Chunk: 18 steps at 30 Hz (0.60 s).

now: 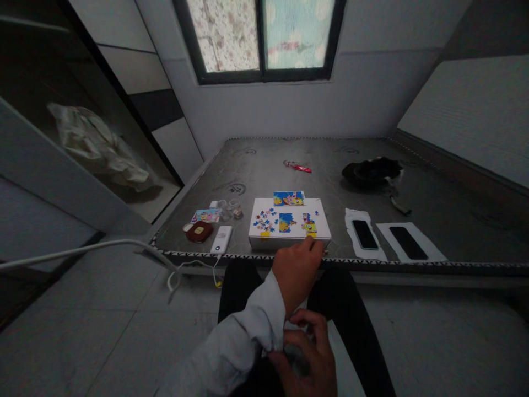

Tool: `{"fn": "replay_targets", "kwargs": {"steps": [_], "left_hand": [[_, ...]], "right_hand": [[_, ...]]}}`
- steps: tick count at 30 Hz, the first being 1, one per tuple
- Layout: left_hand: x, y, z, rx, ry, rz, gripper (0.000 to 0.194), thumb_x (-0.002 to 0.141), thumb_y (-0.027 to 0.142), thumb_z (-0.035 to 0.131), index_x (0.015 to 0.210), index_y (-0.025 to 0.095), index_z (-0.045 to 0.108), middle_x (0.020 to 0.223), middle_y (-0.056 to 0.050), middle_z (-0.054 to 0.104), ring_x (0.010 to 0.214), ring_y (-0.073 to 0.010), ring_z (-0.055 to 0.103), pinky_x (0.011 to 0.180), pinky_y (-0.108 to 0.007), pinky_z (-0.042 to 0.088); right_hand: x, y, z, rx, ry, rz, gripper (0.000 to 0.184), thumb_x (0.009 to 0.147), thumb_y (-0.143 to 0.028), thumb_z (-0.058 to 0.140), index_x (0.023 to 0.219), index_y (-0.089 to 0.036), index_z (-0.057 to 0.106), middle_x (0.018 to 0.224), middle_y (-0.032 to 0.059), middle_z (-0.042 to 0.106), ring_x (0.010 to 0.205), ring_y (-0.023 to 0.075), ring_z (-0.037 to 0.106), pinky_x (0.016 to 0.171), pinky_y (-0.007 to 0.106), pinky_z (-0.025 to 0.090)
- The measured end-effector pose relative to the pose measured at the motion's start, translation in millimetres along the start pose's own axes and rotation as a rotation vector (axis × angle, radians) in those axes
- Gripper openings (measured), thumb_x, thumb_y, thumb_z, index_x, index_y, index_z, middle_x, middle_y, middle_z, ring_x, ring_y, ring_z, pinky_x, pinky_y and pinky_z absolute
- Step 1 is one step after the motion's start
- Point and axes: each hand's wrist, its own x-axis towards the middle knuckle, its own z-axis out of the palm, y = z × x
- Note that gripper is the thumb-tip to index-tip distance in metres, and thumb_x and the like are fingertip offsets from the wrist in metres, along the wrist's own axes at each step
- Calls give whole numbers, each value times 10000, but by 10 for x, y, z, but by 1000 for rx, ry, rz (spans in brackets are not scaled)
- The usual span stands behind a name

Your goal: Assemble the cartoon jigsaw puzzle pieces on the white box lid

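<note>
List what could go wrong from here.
The left hand is at the front edge of the white box; a bump might scatter the loose puzzle pieces on top. The white cable hanging below the power bank could snag and perhaps drag it down.

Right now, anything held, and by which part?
Right hand seems to pinch the left sleeve at its cuff; can't tell whether the left hand holds anything.
</note>
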Motion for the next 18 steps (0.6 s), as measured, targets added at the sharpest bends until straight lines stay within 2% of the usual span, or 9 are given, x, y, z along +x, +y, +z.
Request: {"fn": "replay_targets", "kwargs": {"steps": [3, 5, 6, 9, 11, 12, 14, 16, 18], "left_hand": [[-21, -9, 5, 22, -18, -34, 224, 1005, 285, 361, 1110, 212, 546, 1050, -58, 597, 898, -181, 665, 701, -273, 500], [-53, 16, 27, 41, -48, -5, 215, 1004, 261, 362, 1091, 201, 549, 1036, -58, 607, 879, -179, 667, 700, -279, 503], [-76, 42, 37, 43, -65, 40, 206, 1002, 255, 370, 1075, 197, 554, 1025, -55, 614, 866, -180, 669, 694, -282, 505], [-163, 152, 40, 15, -128, 269, 187, 992, 261, 400, 1035, 192, 568, 990, -47, 636, 833, -183, 671, 661, -288, 507], [-214, 213, 13, -11, -157, 406, 173, 984, 261, 422, 1021, 194, 577, 970, -38, 647, 802, -179, 670, 635, -290, 504], [-232, 229, -5, -21, -163, 453, 159, 977, 255, 440, 1014, 195, 582, 962, -32, 652, 788, -177, 669, 622, -289, 501], [-247, 229, -42, -29, -159, 495, 126, 957, 232, 476, 1003, 196, 588, 950, -23, 657, 777, -176, 667, 603, -285, 494], [-240, 196, -70, -19, -147, 483, 115, 948, 216, 491, 1013, 195, 583, 958, -23, 659, 796, -180, 669, 605, -285, 491], [-221, 154, -86, -6, -131, 446, 124, 956, 229, 480, 1027, 196, 575, 975, -30, 659, 823, -186, 671, 623, -292, 493]], "right_hand": [[-35, -156, 114, 90, -34, -225, 310, 970, -388, 423, 749, -218, 558, 662, 0, 594, 610, 128, 588, 577, 259, 474], [-37, -298, 237, 101, -8, -318, 333, 973, -288, 406, 656, -231, 492, 475, -57, 456, 417, 88, 432, 444, 240, 355], [-14, -377, 284, 82, -22, -347, 346, 959, -241, 416, 616, -238, 461, 445, -66, 425, 386, 85, 390, 430, 250, 320], [156, -596, 292, 84, -86, -477, 282, 880, -165, 492, 611, -245, 464, 454, -87, 470, 429, 75, 442, 453, 263, 285], [302, -671, 187, 46, -87, -399, 234, 803, -84, 532, 634, -242, 492, 516, -102, 552, 518, 60, 527, 479, 266, 295], [364, -677, 117, 28, -99, -402, 198, 812, -119, 543, 660, -245, 522, 572, -92, 598, 541, 54, 542, 486, 262, 316], [441, -635, -23, -2, -126, -469, 177, 835, -129, 528, 723, -261, 565, 647, -85, 645, 574, 60, 559, 519, 257, 351], [456, -556, -123, -2, -229, -558, 172, 855, -130, 530, 812, -281, 598, 744, -80, 687, 662, 65, 600, 561, 243, 381], [434, -495, -166, -27, -226, -572, 188, 855, -121, 521, 851, -286, 611, 784, -66, 702, 707, 81, 614, 574, 250, 389]]}}
